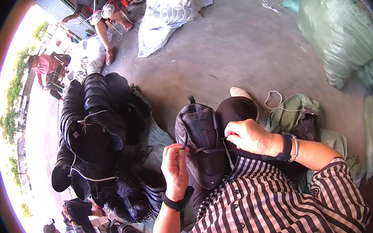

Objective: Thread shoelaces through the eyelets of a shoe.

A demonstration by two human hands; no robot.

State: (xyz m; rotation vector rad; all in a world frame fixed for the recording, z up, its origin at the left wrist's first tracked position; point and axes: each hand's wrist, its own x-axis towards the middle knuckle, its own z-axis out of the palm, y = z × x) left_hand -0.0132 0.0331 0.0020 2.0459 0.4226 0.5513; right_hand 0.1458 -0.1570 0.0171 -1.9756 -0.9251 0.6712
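Note:
A dark grey and black shoe upper (203,128) lies on my lap, its mesh tongue and pull loop toward the far side. A dark shoelace (209,150) runs across it, reaching toward both hands. On the shoe's left edge my left hand (175,166) is closed, with a lace strand at its fingertips. My right hand (250,136) pinches at the shoe's right edge, where a thin lace end hangs below the fingers. Both wrists wear dark bands.
Bundles of stacked black shoe uppers (91,137), tied with white cord (93,180), stand at my left. A green sack (297,110) is at my right, with large pale green bags (340,34) farther off. Other people sit at the far left and lower left. A white sack (167,17) lies ahead.

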